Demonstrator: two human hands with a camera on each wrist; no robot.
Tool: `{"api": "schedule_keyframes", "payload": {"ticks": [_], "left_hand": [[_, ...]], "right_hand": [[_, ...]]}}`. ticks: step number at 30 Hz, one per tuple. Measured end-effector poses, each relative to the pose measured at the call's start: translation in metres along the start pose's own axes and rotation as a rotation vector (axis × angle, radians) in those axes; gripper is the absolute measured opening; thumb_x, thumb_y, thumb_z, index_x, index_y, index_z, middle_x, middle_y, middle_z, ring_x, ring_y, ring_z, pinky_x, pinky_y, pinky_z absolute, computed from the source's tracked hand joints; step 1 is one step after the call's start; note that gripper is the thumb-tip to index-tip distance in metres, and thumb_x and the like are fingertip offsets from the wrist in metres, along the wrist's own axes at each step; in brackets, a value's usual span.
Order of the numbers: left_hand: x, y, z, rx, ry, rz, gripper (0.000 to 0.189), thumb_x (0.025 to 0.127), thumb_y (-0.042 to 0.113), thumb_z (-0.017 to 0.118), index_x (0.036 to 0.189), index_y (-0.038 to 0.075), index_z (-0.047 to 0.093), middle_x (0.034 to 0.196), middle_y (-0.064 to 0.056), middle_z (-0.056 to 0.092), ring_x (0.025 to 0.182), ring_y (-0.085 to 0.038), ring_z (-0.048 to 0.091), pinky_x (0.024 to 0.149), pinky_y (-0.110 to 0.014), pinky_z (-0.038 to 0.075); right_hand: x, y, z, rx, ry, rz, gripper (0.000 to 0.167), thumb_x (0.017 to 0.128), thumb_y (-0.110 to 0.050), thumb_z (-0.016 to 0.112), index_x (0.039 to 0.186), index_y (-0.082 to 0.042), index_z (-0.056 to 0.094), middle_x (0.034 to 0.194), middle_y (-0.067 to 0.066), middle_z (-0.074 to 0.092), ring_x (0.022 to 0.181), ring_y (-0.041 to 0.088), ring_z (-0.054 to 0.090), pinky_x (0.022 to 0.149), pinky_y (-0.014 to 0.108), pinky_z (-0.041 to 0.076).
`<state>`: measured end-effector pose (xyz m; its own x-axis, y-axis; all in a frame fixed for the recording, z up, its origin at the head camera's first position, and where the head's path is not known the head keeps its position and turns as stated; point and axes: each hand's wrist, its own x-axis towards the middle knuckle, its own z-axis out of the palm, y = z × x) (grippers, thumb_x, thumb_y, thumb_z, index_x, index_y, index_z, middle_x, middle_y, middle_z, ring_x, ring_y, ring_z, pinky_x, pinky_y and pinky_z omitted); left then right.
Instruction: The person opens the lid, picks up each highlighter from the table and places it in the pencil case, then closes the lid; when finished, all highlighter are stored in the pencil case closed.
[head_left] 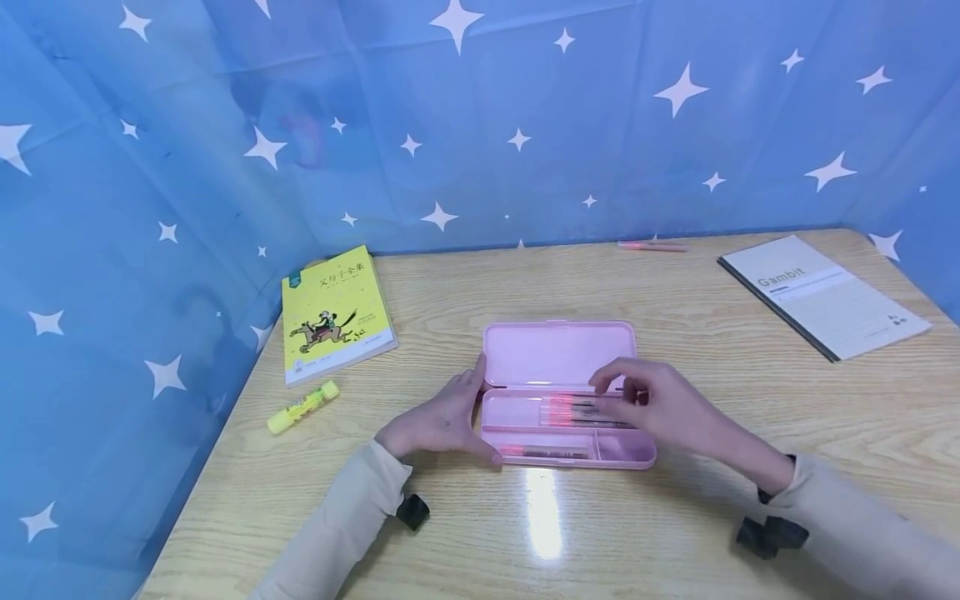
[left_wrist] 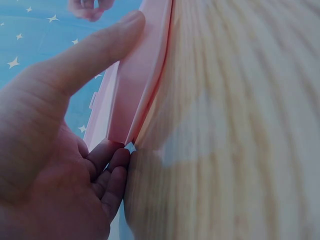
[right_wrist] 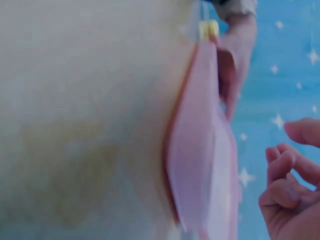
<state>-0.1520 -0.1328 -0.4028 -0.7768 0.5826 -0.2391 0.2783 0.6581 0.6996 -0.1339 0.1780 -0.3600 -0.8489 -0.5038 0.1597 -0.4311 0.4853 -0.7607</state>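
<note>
A pink pencil case [head_left: 558,350] lies with its lid flipped back on the table. My left hand [head_left: 444,417] holds its left end, thumb along the front wall and fingers by the hinge corner. In the left wrist view, the thumb [left_wrist: 107,47] lies against the case's side wall [left_wrist: 137,75]. Several pens with pinkish-red ends [head_left: 558,410] lie in the rear compartment, partly hidden. A similar pen [head_left: 547,452] occupies the front-left compartment. Above the case's right side hovers my right hand [head_left: 656,400], loosely curled; the right wrist view shows nothing between its thumb and fingers.
To the left are a yellow book [head_left: 337,317] and a yellow glue stick [head_left: 303,407]. A notebook [head_left: 825,296] with a dark spine lies at the right. One slim pink pen [head_left: 652,246] is by the table's back edge, against the blue star-patterned curtain [head_left: 480,125].
</note>
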Motion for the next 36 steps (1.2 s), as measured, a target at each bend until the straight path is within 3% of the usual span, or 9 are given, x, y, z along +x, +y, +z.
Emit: {"api": "schedule_keyframes", "payload": {"ticks": [5,10,15,20,26,32,36], "left_hand": [[0.000,-0.001,0.000,-0.005,-0.002,0.006,0.144,0.058,0.053,0.086,0.148,0.010,-0.019,0.158,-0.008,-0.001,0.141,-0.020,0.006,0.112,-0.038,0.013],[0.000,0.000,-0.001,0.000,0.007,0.019,0.145,0.058,0.051,0.086,0.148,0.008,-0.019,0.158,-0.009,-0.003,0.141,-0.022,0.005,0.112,-0.039,0.012],[-0.001,0.000,-0.001,-0.001,0.007,0.008,0.145,0.058,0.051,0.087,0.148,0.009,-0.018,0.158,-0.009,-0.001,0.141,-0.021,0.005,0.112,-0.039,0.012],[0.000,-0.001,-0.001,0.001,0.000,-0.005,0.144,0.058,0.052,0.086,0.148,0.010,-0.019,0.158,-0.007,0.000,0.140,-0.019,0.006,0.112,-0.037,0.012],[0.000,-0.001,-0.001,-0.010,0.010,0.009,0.144,0.058,0.051,0.087,0.148,0.011,-0.019,0.157,-0.005,-0.006,0.141,-0.018,0.000,0.112,-0.036,0.010],[-0.001,0.000,0.000,-0.040,0.014,-0.001,0.146,0.056,0.051,0.088,0.149,0.018,-0.020,0.157,-0.001,0.008,0.136,-0.015,0.014,0.111,-0.037,0.018],[-0.002,0.001,0.000,-0.051,0.014,-0.008,0.146,0.055,0.050,0.088,0.148,0.020,-0.021,0.155,0.001,0.013,0.133,-0.013,0.017,0.110,-0.037,0.021]], "right_hand": [[0.010,0.009,-0.024,-0.017,0.061,0.104,0.015,0.088,-0.013,0.068,0.103,-0.009,0.067,0.083,0.003,0.062,0.058,0.014,0.048,0.048,0.026,0.038],[0.020,0.023,-0.045,-0.047,0.099,0.143,0.020,0.092,-0.019,0.064,0.107,-0.008,0.067,0.104,0.007,0.064,0.068,0.018,0.053,0.055,0.026,0.043],[0.032,0.043,-0.062,-0.072,0.135,0.210,0.026,0.093,-0.026,0.062,0.111,-0.008,0.066,0.109,0.009,0.062,0.069,0.020,0.054,0.055,0.027,0.044],[0.040,0.065,-0.077,-0.064,0.147,0.307,0.035,0.093,-0.033,0.061,0.117,-0.008,0.063,0.117,0.011,0.059,0.082,0.021,0.061,0.062,0.032,0.048],[0.050,0.086,-0.093,-0.090,0.152,0.338,0.045,0.094,-0.039,0.057,0.122,-0.005,0.059,0.120,0.013,0.056,0.086,0.028,0.059,0.065,0.035,0.048],[0.062,0.108,-0.107,-0.091,0.146,0.388,0.051,0.095,-0.042,0.053,0.127,-0.002,0.054,0.124,0.017,0.052,0.089,0.037,0.056,0.070,0.042,0.045],[0.070,0.124,-0.117,-0.121,0.152,0.394,0.052,0.096,-0.041,0.051,0.127,0.000,0.054,0.125,0.019,0.051,0.090,0.037,0.056,0.072,0.040,0.044]]}}
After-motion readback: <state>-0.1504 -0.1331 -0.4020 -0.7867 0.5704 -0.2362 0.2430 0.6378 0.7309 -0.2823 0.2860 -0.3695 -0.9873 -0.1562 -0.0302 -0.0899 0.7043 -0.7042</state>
